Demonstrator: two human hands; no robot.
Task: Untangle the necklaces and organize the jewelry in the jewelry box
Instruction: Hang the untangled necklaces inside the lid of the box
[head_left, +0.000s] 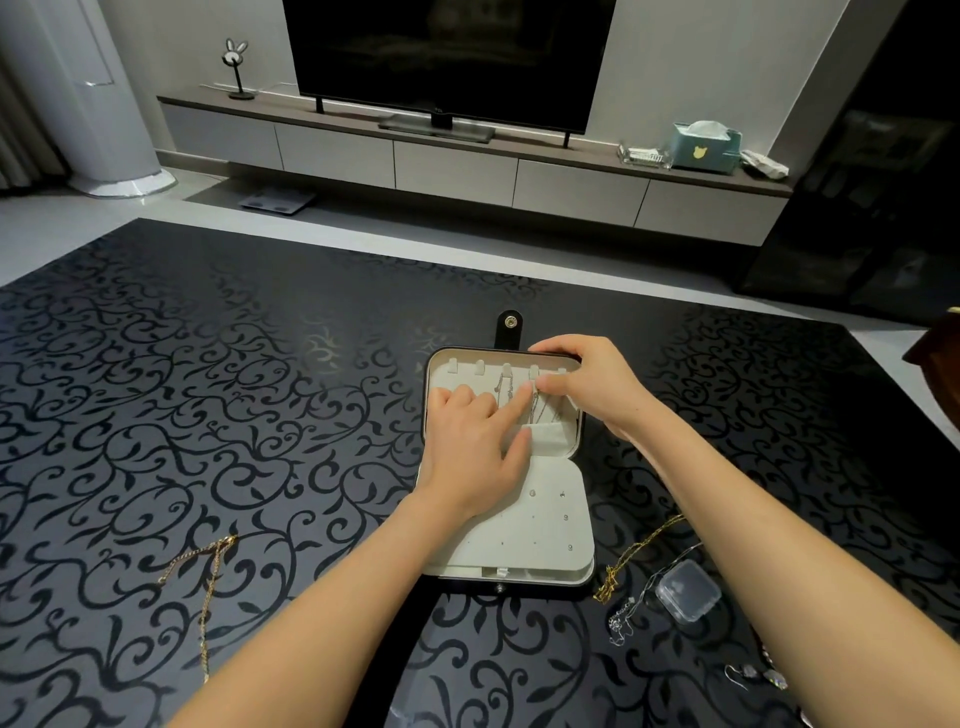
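fingers of the right hand (587, 379) pinch a chain (541, 413) below the hooks (480, 366); left hand (478, 447) lies flat, forefinger pressing it. box (550, 525) lies open, long axis running away, tab (509, 327) pointing far.

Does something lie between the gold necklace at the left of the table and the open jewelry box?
Only the left forearm crosses the table between the gold necklace and the jewelry box; nothing else shows there.

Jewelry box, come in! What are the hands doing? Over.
Left hand open, fingertip pressing the silver chain in the jewelry box lid. Right hand pinching that chain. Gold necklace not yet packed, left of the box. Nothing in the way.
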